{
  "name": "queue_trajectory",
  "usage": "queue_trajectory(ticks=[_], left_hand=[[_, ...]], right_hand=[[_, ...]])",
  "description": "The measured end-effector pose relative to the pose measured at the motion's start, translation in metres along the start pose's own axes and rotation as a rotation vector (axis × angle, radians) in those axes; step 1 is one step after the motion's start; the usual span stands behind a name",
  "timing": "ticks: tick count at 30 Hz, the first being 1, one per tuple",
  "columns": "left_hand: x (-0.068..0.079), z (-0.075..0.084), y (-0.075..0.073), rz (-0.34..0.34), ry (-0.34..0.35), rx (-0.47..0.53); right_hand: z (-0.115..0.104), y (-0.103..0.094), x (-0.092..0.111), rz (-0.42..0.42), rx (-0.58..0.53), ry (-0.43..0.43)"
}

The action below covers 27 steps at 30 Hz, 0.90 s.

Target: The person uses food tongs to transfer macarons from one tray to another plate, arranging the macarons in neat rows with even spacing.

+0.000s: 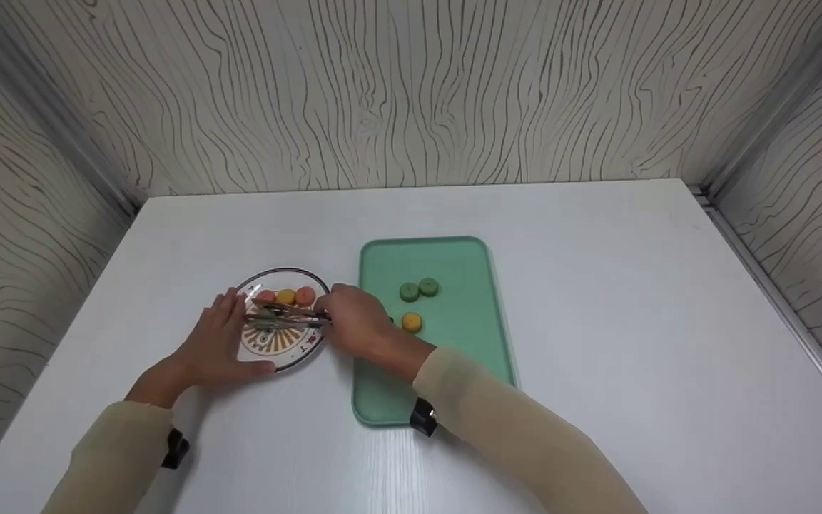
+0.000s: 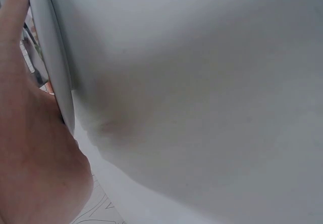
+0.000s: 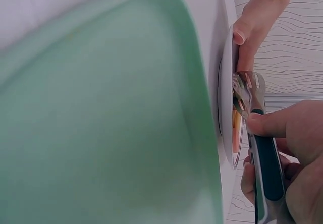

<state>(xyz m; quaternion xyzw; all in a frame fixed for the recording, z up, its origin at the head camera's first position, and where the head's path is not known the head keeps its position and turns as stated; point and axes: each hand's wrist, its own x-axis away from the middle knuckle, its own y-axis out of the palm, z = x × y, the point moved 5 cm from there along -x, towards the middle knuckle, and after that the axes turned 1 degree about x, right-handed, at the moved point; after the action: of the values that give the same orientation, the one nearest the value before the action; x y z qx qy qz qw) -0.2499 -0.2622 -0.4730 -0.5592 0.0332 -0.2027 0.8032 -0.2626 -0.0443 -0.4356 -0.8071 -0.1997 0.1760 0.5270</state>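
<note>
My right hand grips metal tongs with dark green handle panels. The tong heads reach over the white patterned plate, overlapping a greenish round piece that they partly hide. Along the plate's far side sit a yellow macaron and two reddish-pink macarons. My left hand rests at the plate's left rim, its fingers and thumb spread and fairly straight, the thumb along the near edge. Plate and left hand also show in the right wrist view.
A green rectangular tray lies right of the plate, beneath my right forearm. It bears two green macarons and a yellow macaron. The white table meets wood-grain panels at the back and sides.
</note>
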Motion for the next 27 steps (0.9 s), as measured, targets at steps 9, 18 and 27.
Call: queue_trajectory(ticks=[9,18,27], left_hand=[[-0.0007,-0.0012,0.0004,0.004,0.007,-0.005],[0.0001,0.0000,-0.0007,-0.004,-0.003,-0.001],[-0.0001,0.0004,-0.0007,-0.010,0.000,-0.002]], right_hand=[[-0.0003,0.0028,-0.0027,-0.002,-0.002,0.027],[-0.0018,0.0063,-0.0033,-0.002,0.012,0.025],[-0.0025,0.0057,-0.0020,-0.007,0.011,0.016]])
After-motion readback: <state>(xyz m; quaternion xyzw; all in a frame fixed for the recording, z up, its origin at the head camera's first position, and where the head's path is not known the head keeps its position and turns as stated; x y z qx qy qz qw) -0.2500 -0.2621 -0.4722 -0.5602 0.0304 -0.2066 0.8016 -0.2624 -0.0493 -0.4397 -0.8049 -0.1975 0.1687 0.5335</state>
